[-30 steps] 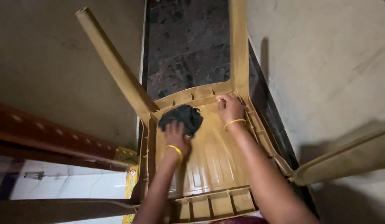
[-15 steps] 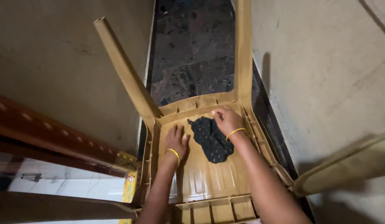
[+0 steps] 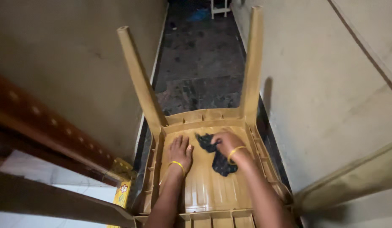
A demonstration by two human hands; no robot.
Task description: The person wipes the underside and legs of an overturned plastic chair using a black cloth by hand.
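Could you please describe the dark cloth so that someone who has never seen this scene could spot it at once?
Find the tan plastic chair turned upside down, legs pointing away along the corridor. On its ribbed underside, the black cloth lies under the right hand, while the left hand rests flat beside it. It is the only dark, crumpled, soft thing on that smooth tan surface.

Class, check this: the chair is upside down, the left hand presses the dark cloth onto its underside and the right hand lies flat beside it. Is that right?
Not quite: the hands are swapped. In the head view the right hand presses the dark cloth onto the underside of the upside-down chair, and the left hand lies flat beside it.
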